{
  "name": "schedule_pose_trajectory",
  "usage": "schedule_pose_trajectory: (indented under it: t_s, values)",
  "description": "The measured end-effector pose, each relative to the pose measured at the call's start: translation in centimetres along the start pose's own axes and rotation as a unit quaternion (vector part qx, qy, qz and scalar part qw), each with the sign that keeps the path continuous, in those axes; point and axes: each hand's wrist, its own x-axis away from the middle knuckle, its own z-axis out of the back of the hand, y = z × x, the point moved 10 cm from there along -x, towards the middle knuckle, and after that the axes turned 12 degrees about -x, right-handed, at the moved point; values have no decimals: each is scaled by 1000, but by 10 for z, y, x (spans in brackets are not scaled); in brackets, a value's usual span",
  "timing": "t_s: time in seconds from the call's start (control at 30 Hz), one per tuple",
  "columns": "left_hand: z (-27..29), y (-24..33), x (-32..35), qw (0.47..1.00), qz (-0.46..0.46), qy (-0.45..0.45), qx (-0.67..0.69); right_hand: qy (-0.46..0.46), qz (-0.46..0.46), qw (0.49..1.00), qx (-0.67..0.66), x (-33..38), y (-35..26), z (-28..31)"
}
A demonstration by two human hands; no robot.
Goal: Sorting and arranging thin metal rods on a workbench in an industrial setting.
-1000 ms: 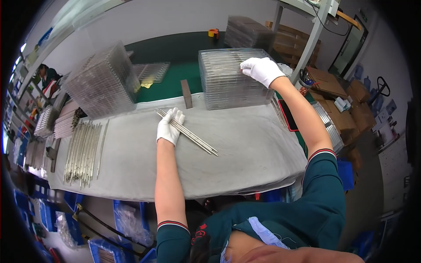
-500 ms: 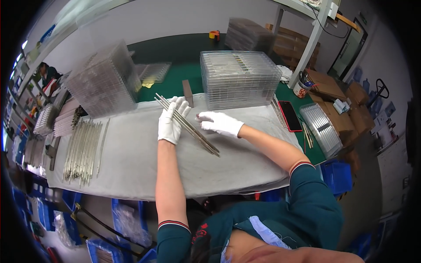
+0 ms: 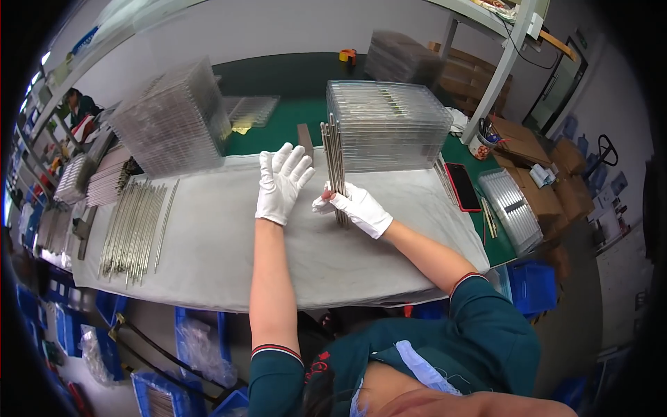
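Note:
In a white glove, my right hand (image 3: 356, 208) grips a bundle of thin metal rods (image 3: 335, 156), fingers and thumb wrapped round its lower part. The bundle stands nearly upright, its upper ends in front of a stack of clear plastic trays (image 3: 389, 132). My left hand (image 3: 283, 185), also gloved in white, is spread with the palm showing and holds nothing; a small gap parts it from the rods. More metal rods (image 3: 132, 229) lie side by side on the grey cloth (image 3: 208, 243) at the left. Behind my left hand is a brown block (image 3: 304, 137).
A tall stack of clear trays (image 3: 167, 118) stands at the back left. To the right lie a phone with a red edge (image 3: 462, 186), a pen cup (image 3: 481, 146) and a filled tray (image 3: 511, 208). Blue bins (image 3: 533, 283) are below the table; a person (image 3: 80, 108) is far left.
The rod bundle has passed from my left hand to my right and swung from slanting to nearly upright. My left hand has opened. The view has shifted slightly.

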Motion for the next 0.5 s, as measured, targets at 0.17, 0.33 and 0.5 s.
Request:
schedule_pose_trajectory:
  t_s: [0.17, 0.33, 0.5]
  values:
    - [12, -13, -2, 1000, 26, 9, -1, 1, -32, 999, 33, 9, 25, 17]
    - [17, -12, 1, 1000, 20, 23, -1, 8, 133, 859, 494, 13, -89, 37]
    - [33, -17, 1, 995, 40, 90, 9, 79, 169, 650, 736, 3, -199, 87]
